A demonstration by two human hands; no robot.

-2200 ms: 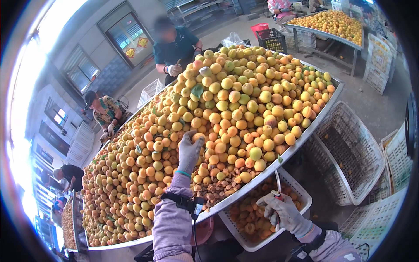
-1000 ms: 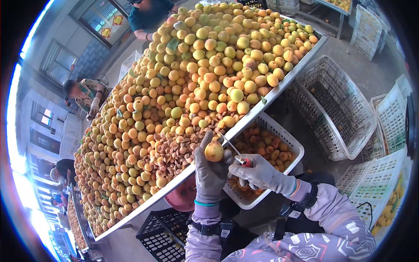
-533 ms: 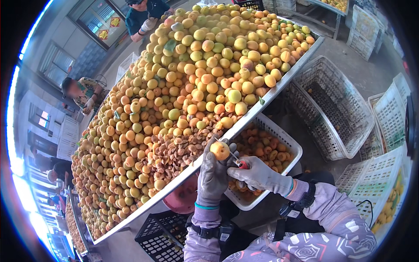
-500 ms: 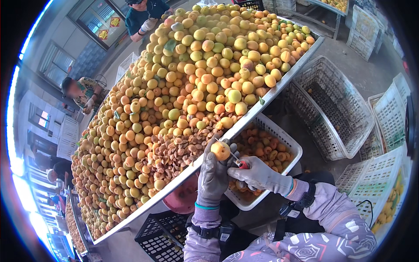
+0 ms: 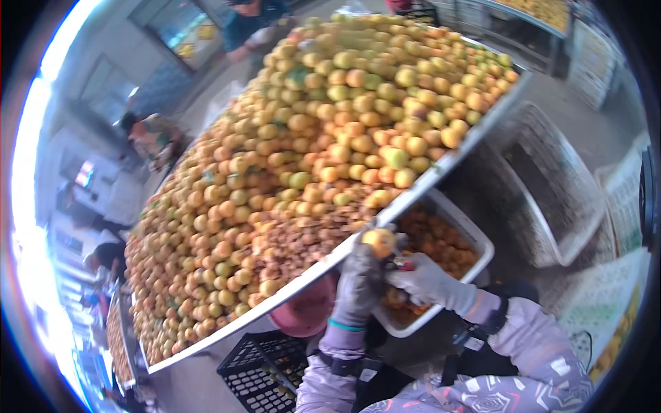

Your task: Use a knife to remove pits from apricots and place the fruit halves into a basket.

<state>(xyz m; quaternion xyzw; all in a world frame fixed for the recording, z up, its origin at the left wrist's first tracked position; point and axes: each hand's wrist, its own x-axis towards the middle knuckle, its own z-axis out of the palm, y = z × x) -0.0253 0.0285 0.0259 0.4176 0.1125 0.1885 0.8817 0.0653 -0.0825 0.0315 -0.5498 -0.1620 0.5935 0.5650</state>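
My left hand (image 5: 358, 286), in a grey glove, is closed around a yellow-orange apricot (image 5: 379, 242) at the table's near edge. Gloved too, my right hand (image 5: 437, 283) grips a small red-handled tool (image 5: 401, 264) against the fruit's right side; blur hides its metal end. Beyond my hands, brown apricot stones (image 5: 303, 234) lie in a patch against a big heap of whole apricots (image 5: 227, 206). Under my hands stands a white plastic crate (image 5: 486, 253) holding orange apricot pieces (image 5: 441, 241).
The table's pale metal rim (image 5: 303, 275) runs diagonally before me. Below it are a pink-red basin (image 5: 306, 310) and a black crate (image 5: 255, 372). White crates (image 5: 544, 234) stand on the right. Across the heap a person (image 5: 255, 31) works; another person (image 5: 155, 138) is at the left.
The whole view has shifted and blurred, so the scene sits farther right in the picture. Both hands keep their hold on the apricot and the tool.
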